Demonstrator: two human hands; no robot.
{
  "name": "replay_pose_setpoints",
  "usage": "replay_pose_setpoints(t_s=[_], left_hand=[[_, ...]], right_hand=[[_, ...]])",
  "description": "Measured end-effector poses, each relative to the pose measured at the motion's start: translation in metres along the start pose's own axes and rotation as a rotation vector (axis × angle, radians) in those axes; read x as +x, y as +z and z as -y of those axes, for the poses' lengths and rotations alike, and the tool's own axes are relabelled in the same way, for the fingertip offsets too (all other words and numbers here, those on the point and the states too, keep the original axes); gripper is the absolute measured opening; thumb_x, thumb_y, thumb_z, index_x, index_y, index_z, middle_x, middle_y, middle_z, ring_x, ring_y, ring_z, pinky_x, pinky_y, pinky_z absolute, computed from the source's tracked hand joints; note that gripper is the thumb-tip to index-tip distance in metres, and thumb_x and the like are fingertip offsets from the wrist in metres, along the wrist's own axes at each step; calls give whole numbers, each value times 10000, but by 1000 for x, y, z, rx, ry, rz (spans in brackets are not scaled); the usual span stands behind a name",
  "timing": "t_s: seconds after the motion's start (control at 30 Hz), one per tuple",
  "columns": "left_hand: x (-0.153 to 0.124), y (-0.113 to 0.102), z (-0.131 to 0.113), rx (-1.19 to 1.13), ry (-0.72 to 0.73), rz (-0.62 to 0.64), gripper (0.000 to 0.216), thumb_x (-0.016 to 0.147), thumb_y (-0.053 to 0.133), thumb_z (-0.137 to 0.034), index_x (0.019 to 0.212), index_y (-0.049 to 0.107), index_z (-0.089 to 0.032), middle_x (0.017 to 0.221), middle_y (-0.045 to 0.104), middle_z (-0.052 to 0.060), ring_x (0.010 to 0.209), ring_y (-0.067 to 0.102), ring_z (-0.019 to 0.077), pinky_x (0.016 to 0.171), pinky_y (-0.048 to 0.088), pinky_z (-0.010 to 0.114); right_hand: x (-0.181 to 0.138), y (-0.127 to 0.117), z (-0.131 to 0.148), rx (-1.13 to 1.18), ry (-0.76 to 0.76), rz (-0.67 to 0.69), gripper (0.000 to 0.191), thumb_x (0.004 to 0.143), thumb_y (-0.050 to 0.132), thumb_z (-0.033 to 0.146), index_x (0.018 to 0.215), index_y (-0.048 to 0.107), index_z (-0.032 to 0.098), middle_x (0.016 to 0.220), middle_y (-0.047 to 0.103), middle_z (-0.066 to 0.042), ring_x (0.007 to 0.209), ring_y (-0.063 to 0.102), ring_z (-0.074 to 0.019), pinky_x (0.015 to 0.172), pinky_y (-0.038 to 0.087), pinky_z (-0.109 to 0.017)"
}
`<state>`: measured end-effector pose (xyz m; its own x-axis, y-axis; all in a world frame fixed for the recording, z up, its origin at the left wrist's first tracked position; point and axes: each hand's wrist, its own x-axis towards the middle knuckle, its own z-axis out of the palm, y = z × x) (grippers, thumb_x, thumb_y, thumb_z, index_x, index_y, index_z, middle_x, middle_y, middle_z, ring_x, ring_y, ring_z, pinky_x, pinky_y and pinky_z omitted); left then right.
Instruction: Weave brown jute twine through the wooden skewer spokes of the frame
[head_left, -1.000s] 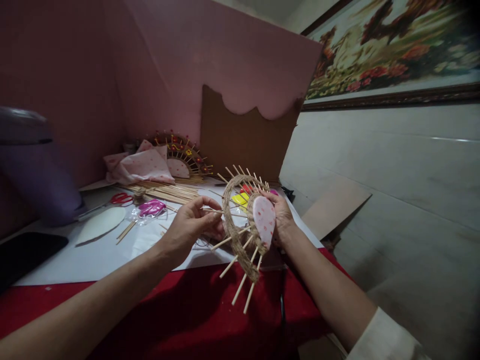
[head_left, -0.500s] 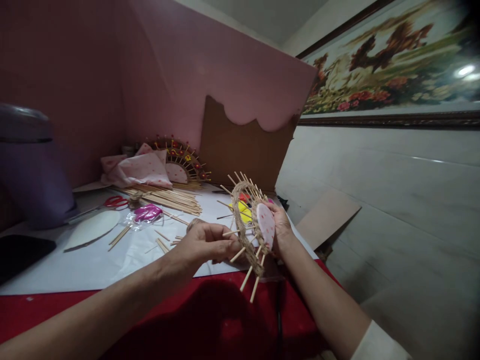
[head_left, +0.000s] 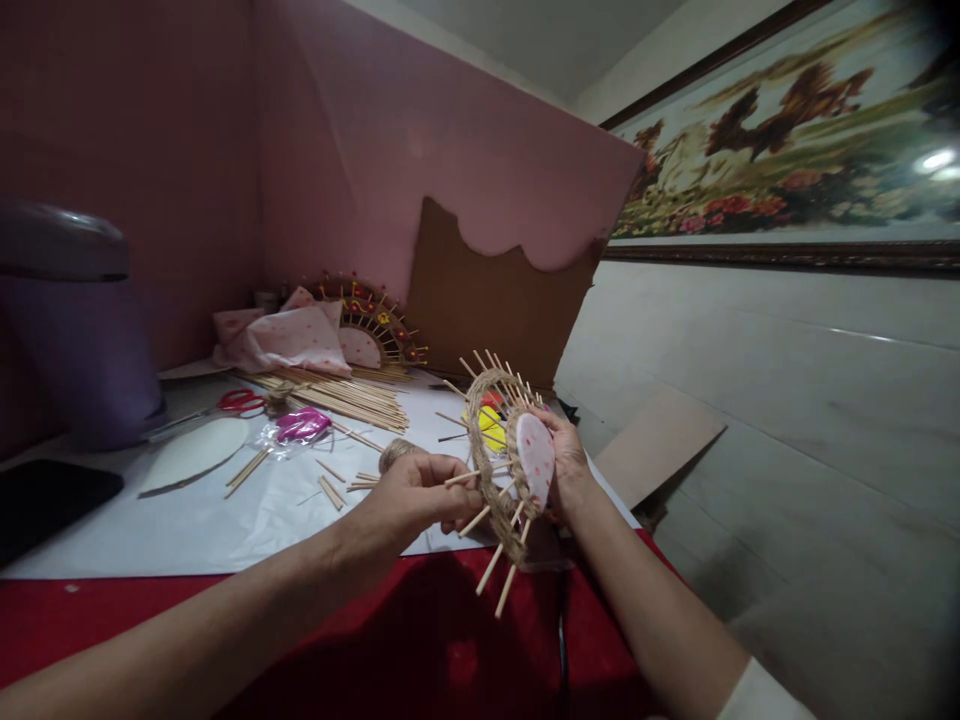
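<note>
Watching the head cam feed from my end, the stick fan (head_left: 491,484) sits at 6 o'clock, just below centre, held up and tilted over the table edge. Right hand (head_left: 568,460) at 4 o'clock has it firmly gripped by the inner side. Left hand (head_left: 421,490) at 7 o'clock has its fingertips drawn in against the rim; the fan partly hides them, so I can't tell what, if anything, they're pinching.

I'd call it partway along. The fabric pad (head_left: 535,465) is on and the twine band (head_left: 474,420) runs across the sticks. The bare stick ends I can see carry no decoration, whereas the decorated fan (head_left: 360,347) at 10 o'clock has red and yellow bits all over, so that's the gap as I judge it.

My count: two fans, one twine ball (head_left: 397,453) at 8 o'clock, one magenta packet (head_left: 304,425) and one white board piece (head_left: 199,455) between 8 and 9, one pair of scissors (head_left: 240,401) and one purple tumbler (head_left: 82,350) at 9. Loose sticks (head_left: 352,400) near 9: too many overlapping to count, sorry.
</note>
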<state>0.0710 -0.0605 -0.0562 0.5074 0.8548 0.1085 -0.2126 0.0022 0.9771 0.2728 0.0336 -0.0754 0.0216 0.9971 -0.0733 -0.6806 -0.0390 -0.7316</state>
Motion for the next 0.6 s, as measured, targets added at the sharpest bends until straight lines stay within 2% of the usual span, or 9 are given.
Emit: replay_pose_setpoints(t_s=[0.13,0.43,0.6], left_hand=[[1,0,1,-79,25,-33,125,630,612,-202,537,562,-135,492,497,-19,499,403,94,530,300,239],[-2,-2,0,-80,58,24,90,655,570,-167,574,580,-130,555,534,5,534,407,103,541,297,249],[-3,2,-3,-65,39,-20,108,636,585,-189,541,571,-140,526,523,-1,522,413,106,538,291,252]], right_hand=[[1,-2,1,-9,-13,8,126,687,538,181,771,626,149,560,660,-8,503,618,-169,567,522,-305],[4,-6,0,-29,11,47,140,698,544,205,791,624,139,599,673,-28,535,632,-183,568,524,-316],[3,-6,0,-17,5,35,122,692,554,202,768,627,140,594,674,-28,541,634,-185,552,522,-306]])
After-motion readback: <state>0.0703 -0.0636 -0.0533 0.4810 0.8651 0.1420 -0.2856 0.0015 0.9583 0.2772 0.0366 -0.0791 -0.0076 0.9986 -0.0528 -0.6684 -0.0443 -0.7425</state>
